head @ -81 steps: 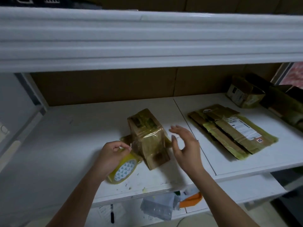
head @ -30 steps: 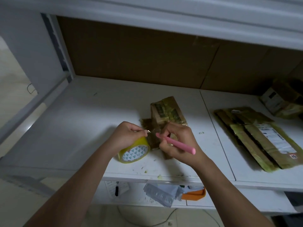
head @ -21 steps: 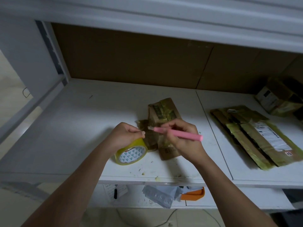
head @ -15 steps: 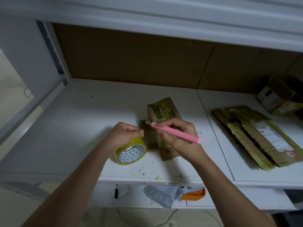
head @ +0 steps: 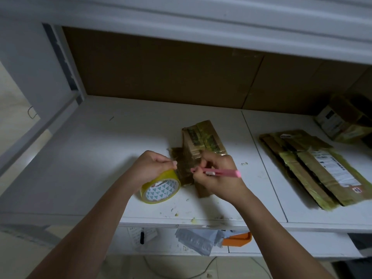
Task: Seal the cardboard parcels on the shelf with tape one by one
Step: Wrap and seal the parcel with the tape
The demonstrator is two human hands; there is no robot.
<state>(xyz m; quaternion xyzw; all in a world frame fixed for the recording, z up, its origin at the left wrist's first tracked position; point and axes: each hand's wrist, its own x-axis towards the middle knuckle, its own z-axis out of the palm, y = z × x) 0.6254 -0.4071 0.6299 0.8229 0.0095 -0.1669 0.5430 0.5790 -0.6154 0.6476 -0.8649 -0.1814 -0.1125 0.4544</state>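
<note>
Left hand: your left hand point(head: 153, 168) grips the top of the tape roll point(head: 161, 190), fingers curled over its rim, thumb tip near the edge that faces the parcel.
Tape roll: yellow-tinted clear tape on a white core printed with small green triangles; it stands on edge on the shelf point(head: 100, 158), just left of the parcel, its open side turned toward you.
Right hand: your right hand point(head: 217, 176) holds a pink cutter point(head: 217, 173) pinched in curled fingers, the body lying roughly level and its tip pointing left, toward the gap between roll and parcel. You cannot make out a blade at this blur.
Parcel in work: a small cardboard parcel point(head: 203, 139), heavily wrapped in yellowed tape, sits near the middle of the shelf, partly under your right hand; a dark flap point(head: 179, 158) sticks out on its left side, between your two hands.
Other parcels: a flat taped parcel with a white label point(head: 314, 168) lies well apart to the right, past the seam in the shelf; another box point(head: 342, 123) sits in the far right corner.
Shelf surface: small tape scraps point(head: 181, 214) litter the front edge.
Below: on the lower shelf you see a grey plastic bag point(head: 197, 240) and an orange item point(head: 237, 238).
</note>
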